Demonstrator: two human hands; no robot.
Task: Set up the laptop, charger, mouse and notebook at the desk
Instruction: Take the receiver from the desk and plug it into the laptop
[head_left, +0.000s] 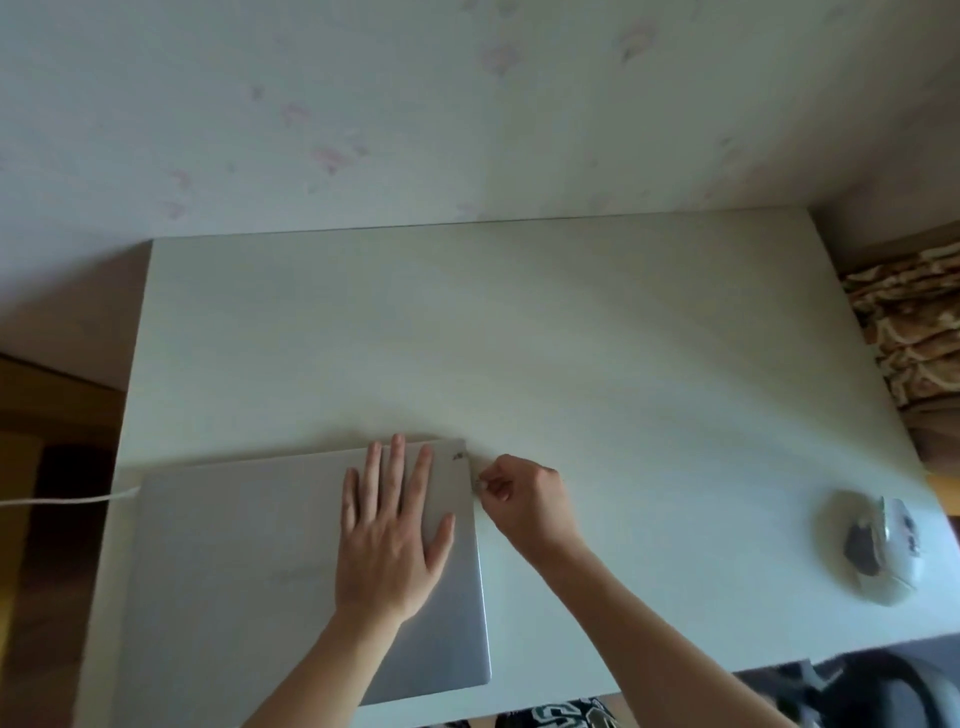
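The left hand (390, 525) is laid flat on the closed lid of the silver laptop (249, 566), its fingers straight and slightly spread near the lid's far right corner. The right hand (524, 499) is held just beside the laptop's right edge, fingers curled and pinching a small plug-like item (476, 484) too small to identify. The laptop lies shut at the near left of the white desk (571, 338), a white cable (67, 500) reaching its left edge, and a blurred mouse (878, 545) sits well apart at the right.
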